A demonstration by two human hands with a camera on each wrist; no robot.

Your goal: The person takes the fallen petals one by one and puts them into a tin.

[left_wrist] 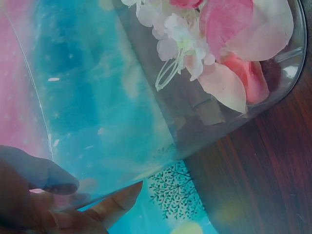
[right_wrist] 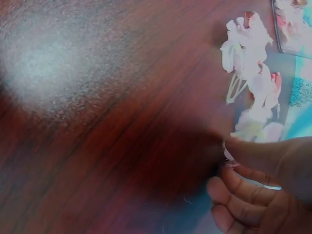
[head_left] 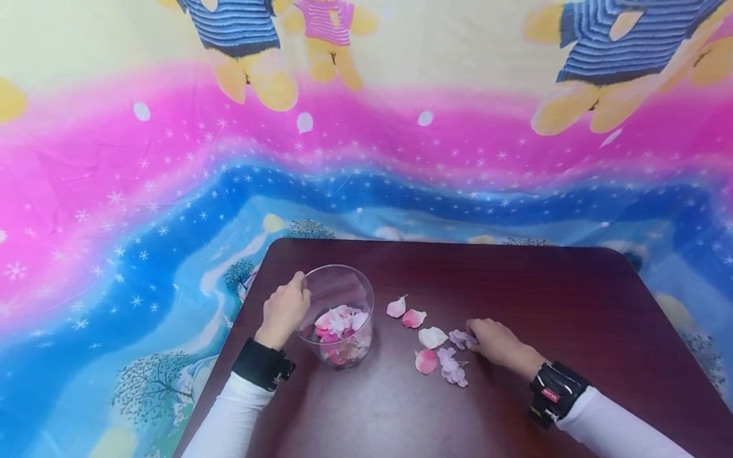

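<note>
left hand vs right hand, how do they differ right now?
The left hand grips the rim of the clear glass bowl; the right hand lies low on the dark table, pinching a pale flower. The left is beside petals already in the bowl; the right is by loose petals. Both wear black wrist bands and white sleeves.

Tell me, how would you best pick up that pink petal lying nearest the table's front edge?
Probably by its rim, pinched lightly from above. The pink petal lies flat on the table, too thin to grasp round. Its near side is open; a pale blossom cluster crowds its right, the glass jar stands to its left.
</note>
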